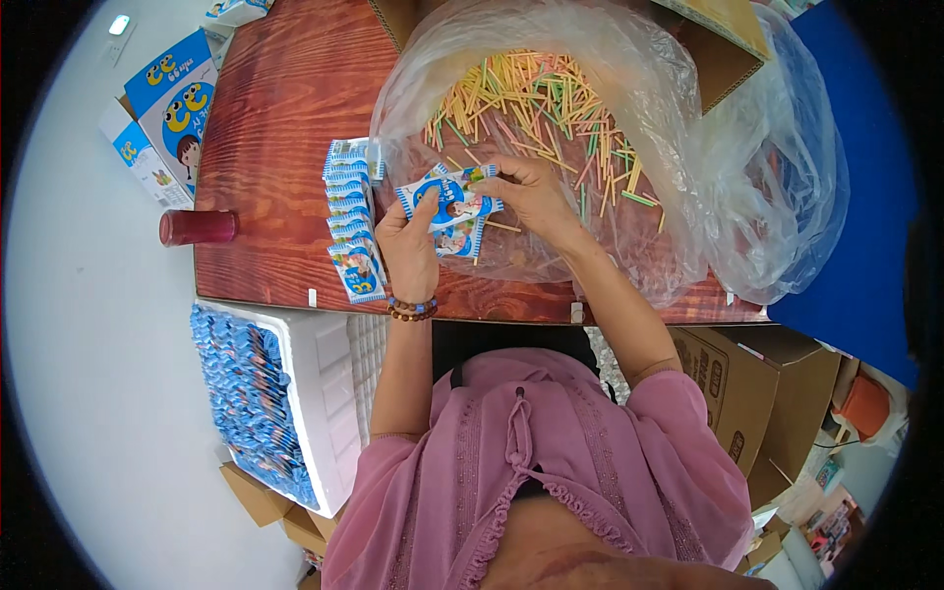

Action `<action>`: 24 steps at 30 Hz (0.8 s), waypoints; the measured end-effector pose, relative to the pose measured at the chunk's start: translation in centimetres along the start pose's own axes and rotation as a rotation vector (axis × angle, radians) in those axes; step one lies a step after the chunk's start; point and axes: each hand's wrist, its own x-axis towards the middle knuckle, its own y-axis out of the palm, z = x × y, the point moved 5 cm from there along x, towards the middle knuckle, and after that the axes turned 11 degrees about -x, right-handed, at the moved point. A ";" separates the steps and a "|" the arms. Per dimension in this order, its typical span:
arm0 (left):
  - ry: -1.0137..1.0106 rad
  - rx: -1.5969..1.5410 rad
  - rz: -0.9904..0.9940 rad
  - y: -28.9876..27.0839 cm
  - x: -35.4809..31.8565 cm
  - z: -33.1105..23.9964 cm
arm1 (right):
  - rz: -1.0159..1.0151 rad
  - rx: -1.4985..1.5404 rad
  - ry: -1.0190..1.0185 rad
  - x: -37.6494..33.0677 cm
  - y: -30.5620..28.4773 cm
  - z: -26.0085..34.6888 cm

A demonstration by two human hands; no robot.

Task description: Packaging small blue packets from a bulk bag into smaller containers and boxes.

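My left hand (pixel 409 246), with beaded bracelets at the wrist, pinches a small blue-and-white packet (pixel 454 205) from its left side. At the packet's right end, the fingers of my right hand (pixel 536 204) are closed on its edge. A second packet (pixel 458 239) shows just below the held one; whether it is held or lies on the bag I cannot tell. Left of my hands, several similar packets (pixel 350 211) lie overlapped in a column on the table. Beyond my hands, many thin pastel sticks (pixel 531 103) in yellow, pink and green lie loose on a clear plastic bag (pixel 678 197).
The reddish wooden table (pixel 285 108) carries a dark red cup (pixel 199 227) at its left edge. A white foam box (pixel 320 393) full of blue packets (pixel 251 393) stands below left. Cardboard boxes (pixel 752 388) stand below right, and an open carton (pixel 723 44) sits at the back.
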 end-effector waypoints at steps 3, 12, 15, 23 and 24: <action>0.020 0.066 0.022 0.0 -0.1 0.3 | -0.005 0.073 0.031 -0.4 -0.1 0.4; -0.086 -0.077 0.027 -1.0 0.1 0.8 | -0.049 -0.061 0.045 -1.8 -0.6 1.3; -0.172 -0.161 0.061 -0.7 -0.1 0.0 | -0.164 0.148 -0.079 -1.9 -1.1 2.1; -0.261 -0.247 0.045 -3.0 0.4 0.2 | -0.226 -0.447 -0.401 -2.2 0.8 6.2; -0.257 -0.254 0.041 -3.3 0.4 0.2 | -0.217 -0.450 -0.402 -2.2 0.8 6.4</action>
